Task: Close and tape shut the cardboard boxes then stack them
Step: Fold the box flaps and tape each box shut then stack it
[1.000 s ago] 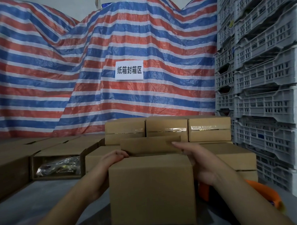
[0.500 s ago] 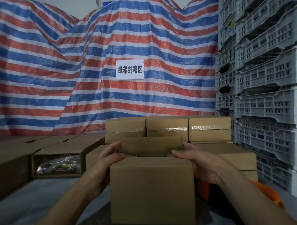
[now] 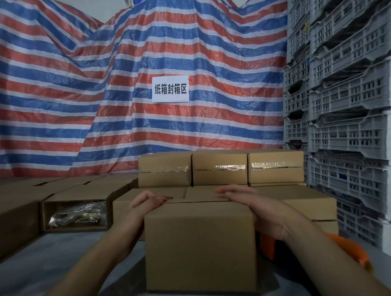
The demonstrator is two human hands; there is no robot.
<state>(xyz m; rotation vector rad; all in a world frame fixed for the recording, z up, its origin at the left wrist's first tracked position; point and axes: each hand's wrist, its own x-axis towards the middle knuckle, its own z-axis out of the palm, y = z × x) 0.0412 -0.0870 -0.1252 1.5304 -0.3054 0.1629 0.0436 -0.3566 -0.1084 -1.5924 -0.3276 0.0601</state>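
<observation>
Near centre, plain matte cardboard box (image 3: 200,247), flaps folded flat | our left hand (image 3: 147,202) and right hand (image 3: 247,201) lie flat, fingers straight, pressing its top | far: three taped boxes (image 3: 220,168) | right: grey slotted plastic crates (image 3: 353,111)

The brown cardboard box (image 3: 200,247) stood upright on the grey table right in front of me, its top flaps folded down flat. Behind it, three taped boxes (image 3: 220,167) sat in a row on other boxes.
</observation>
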